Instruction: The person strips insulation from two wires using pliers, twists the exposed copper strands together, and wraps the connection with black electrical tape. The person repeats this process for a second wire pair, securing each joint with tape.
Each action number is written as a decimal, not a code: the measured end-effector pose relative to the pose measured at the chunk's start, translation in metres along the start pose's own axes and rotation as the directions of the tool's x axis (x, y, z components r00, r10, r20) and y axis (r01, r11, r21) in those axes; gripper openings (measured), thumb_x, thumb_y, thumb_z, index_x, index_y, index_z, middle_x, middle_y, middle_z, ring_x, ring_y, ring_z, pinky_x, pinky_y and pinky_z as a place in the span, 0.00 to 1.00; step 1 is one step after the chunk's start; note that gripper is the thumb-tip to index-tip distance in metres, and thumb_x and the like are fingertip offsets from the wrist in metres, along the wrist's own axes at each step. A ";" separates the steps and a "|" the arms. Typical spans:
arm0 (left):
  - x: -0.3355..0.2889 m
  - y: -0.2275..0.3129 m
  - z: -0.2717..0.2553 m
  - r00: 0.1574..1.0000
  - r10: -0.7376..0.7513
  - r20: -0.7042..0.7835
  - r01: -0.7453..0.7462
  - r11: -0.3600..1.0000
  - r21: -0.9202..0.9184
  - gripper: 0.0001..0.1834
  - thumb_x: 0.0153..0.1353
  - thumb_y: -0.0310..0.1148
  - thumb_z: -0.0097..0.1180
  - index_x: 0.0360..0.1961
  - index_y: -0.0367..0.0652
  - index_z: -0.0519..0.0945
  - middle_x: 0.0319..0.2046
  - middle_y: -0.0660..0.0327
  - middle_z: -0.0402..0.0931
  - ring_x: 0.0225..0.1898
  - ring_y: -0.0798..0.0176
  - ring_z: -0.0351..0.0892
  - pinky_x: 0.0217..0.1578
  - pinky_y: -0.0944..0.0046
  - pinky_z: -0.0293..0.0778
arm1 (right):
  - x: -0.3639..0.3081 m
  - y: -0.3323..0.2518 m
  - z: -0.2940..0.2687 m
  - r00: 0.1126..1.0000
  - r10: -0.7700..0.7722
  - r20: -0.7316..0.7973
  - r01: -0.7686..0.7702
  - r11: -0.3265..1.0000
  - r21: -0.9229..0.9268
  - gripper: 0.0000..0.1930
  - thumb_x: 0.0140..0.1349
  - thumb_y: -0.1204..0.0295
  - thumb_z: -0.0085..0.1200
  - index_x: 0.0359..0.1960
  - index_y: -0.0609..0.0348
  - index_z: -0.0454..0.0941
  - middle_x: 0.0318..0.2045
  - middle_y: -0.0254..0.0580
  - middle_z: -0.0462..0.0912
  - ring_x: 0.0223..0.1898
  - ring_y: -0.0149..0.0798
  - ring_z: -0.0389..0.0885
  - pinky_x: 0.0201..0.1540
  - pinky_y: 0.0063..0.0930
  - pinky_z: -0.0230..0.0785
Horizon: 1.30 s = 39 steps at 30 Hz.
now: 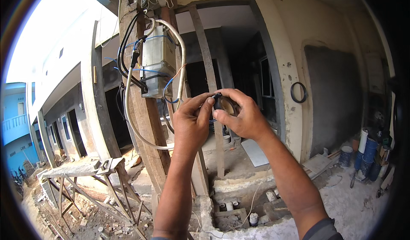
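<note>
Both my hands are raised together in front of the wooden post (147, 124). Between the thumb and fingers of my right hand (245, 115) is a roll of black electrical tape (228, 107), its tan inner ring showing. My left hand (191, 117) is closed in a pinch right beside the roll. A small black end (217, 95) shows at its fingertips; whether this is loose tape or a wrapped wire end, I cannot tell. To the left of my hands, a grey meter box (157, 54) hangs on the post. A thick white cable (131, 120) loops down toward my left wrist.
Black and blue wires (124, 47) hang round the box. At lower left stands a metal trestle (81, 171) over rubble. Below my hands lies an open pit (239, 216) with pipes. A black coil (298, 92) hangs on the wall; blue buckets (368, 154) stand at right.
</note>
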<state>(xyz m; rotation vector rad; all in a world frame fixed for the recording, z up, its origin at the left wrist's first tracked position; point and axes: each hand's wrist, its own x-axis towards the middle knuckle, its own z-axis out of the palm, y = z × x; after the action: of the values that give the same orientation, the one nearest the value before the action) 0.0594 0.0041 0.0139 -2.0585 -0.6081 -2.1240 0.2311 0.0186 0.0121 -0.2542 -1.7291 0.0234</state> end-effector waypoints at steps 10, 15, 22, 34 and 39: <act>0.009 0.005 0.005 0.993 -0.090 -0.073 0.096 0.991 0.088 0.11 0.71 0.30 0.67 0.50 0.36 0.89 0.35 0.62 0.86 0.36 0.75 0.80 0.37 0.72 0.75 | -0.081 -0.097 0.039 0.901 -0.340 0.269 0.302 0.937 0.174 0.21 0.63 0.55 0.63 0.26 0.64 0.76 0.24 0.50 0.77 0.24 0.45 0.78 0.30 0.43 0.72; 0.001 0.009 0.005 0.994 0.105 -0.042 -0.092 0.966 0.242 0.13 0.71 0.28 0.65 0.54 0.37 0.87 0.37 0.63 0.84 0.29 0.76 0.75 0.33 0.72 0.72 | -0.129 -0.065 0.005 0.965 0.185 0.185 -0.231 0.935 0.270 0.20 0.64 0.57 0.63 0.34 0.67 0.80 0.27 0.47 0.79 0.28 0.39 0.79 0.33 0.35 0.71; 0.002 0.019 0.007 0.926 0.377 -0.023 -0.305 0.784 0.541 0.16 0.62 0.29 0.74 0.51 0.39 0.88 0.34 0.56 0.86 0.22 0.72 0.74 0.25 0.68 0.72 | -0.281 -0.013 -0.035 0.737 0.594 0.324 -0.648 0.756 0.089 0.18 0.65 0.59 0.67 0.40 0.64 0.86 0.29 0.43 0.85 0.31 0.34 0.83 0.36 0.31 0.75; -0.110 0.060 -0.029 0.990 0.133 -0.047 -0.116 0.957 0.267 0.15 0.68 0.20 0.64 0.54 0.32 0.85 0.44 0.53 0.87 0.34 0.70 0.86 0.33 0.72 0.79 | -0.677 -0.040 -0.129 -0.219 0.975 0.034 -0.971 -0.221 0.092 0.12 0.63 0.66 0.66 0.39 0.65 0.88 0.26 0.38 0.85 0.24 0.32 0.82 0.23 0.29 0.77; -0.313 0.052 -0.030 0.714 -0.686 0.141 0.636 0.720 0.279 0.11 0.73 0.26 0.61 0.51 0.32 0.86 0.40 0.58 0.88 0.40 0.70 0.85 0.41 0.69 0.81 | -0.709 -0.090 -0.156 -0.398 0.917 -0.002 -0.908 -0.394 0.142 0.14 0.62 0.67 0.65 0.44 0.65 0.86 0.28 0.39 0.85 0.25 0.33 0.84 0.23 0.31 0.80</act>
<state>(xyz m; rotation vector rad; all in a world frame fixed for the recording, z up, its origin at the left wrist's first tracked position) 0.0705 -0.1131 -0.2824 -2.1898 -1.7751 -1.9695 0.4762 -0.2187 -0.6354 -1.7006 -0.7195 1.4292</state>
